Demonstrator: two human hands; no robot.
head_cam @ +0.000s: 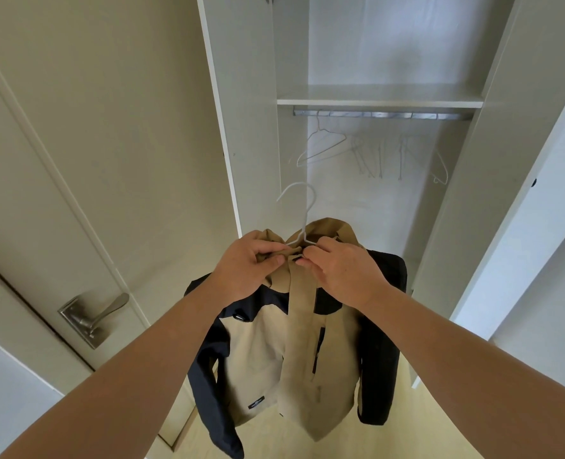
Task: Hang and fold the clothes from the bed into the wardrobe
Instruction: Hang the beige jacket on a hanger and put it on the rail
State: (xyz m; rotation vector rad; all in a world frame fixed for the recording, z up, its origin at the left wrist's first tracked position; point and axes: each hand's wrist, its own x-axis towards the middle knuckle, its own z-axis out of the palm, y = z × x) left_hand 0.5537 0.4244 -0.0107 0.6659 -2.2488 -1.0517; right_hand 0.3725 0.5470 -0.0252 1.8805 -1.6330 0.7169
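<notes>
Left hand (pixel 248 263) and right hand (pixel 340 271) pinch jacket (pixel 261 352) collar.

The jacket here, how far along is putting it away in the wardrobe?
Done: the jacket is already on a white wire hanger. In hand: the left hand and right hand both pinch its collar by the hanger's neck. Left: the hook is not yet on the rail, where only empty hangers hang. The bed is out of view, so remaining clothes are unknown.
</notes>
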